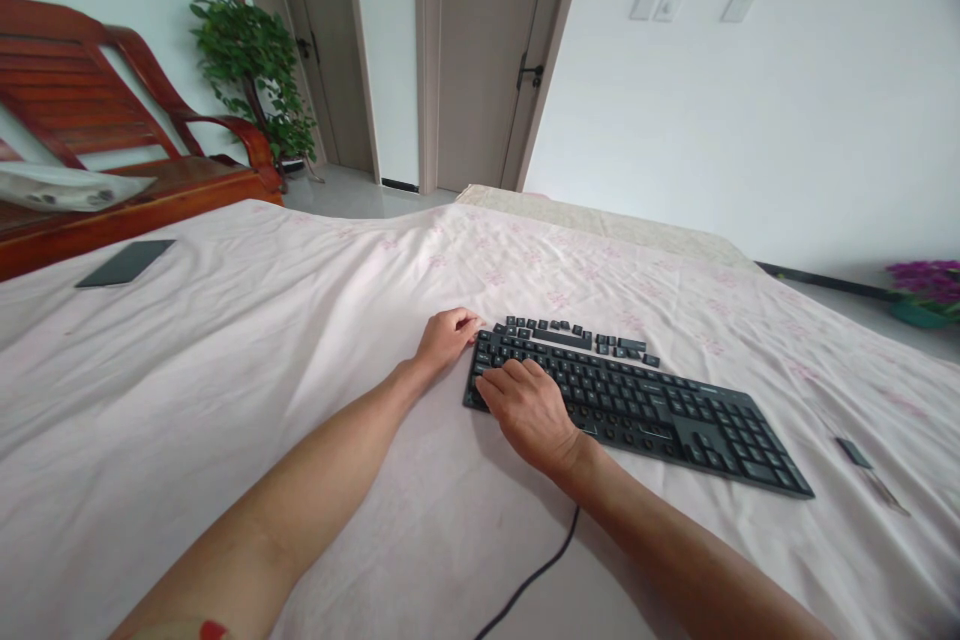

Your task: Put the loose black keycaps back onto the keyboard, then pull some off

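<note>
A black keyboard (652, 410) lies at a slant on a pale, pink-flowered cloth. Along its near edge several keys are off, baring the sockets. Loose black keycaps (562, 336) lie in a ragged row beyond its far edge, one of them a long bar. My left hand (445, 338) rests on the cloth beside the keyboard's far left corner, fingers curled together; what they hold, if anything, is hidden. Over the keyboard's left end is my right hand (529, 407), closed with fingertips down at the keys; anything in them is out of sight.
A black cable (536, 575) runs toward me. On the right lies a small dark tool with thin metal prongs (862, 460). A dark flat phone-like slab (126, 263) lies at left. Beyond stand a wooden bench (135, 120), a leafy plant (251, 70) and purple flowers (926, 282).
</note>
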The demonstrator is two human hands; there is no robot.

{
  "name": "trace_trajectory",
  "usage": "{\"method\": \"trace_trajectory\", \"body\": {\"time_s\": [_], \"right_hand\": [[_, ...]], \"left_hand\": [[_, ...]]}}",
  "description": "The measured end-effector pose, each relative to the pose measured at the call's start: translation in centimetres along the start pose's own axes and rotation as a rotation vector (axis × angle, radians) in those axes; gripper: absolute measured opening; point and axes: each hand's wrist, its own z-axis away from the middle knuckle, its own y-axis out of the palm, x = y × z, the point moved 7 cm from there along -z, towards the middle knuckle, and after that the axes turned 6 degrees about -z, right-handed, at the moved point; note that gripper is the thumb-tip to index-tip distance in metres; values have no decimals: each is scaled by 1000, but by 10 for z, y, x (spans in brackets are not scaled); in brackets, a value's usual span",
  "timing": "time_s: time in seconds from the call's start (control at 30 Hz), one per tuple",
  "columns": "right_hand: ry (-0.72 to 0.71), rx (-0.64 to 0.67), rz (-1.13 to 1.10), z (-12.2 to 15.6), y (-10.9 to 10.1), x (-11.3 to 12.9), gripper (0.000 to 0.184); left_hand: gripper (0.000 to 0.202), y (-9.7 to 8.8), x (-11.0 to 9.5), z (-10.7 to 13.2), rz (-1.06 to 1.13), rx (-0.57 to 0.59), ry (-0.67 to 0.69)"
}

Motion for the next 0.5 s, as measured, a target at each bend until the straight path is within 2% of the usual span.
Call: {"method": "trace_trajectory", "body": {"time_s": [0.2,0.5], "right_hand": [[28,-42,-30,2,2,-5,10],[-1,-1,-30,-1,2,-1,10]], "left_hand": [[32,-1,-1,0,-2,-5,0],[31,-2,-4,1,-2,2,-20]]}}
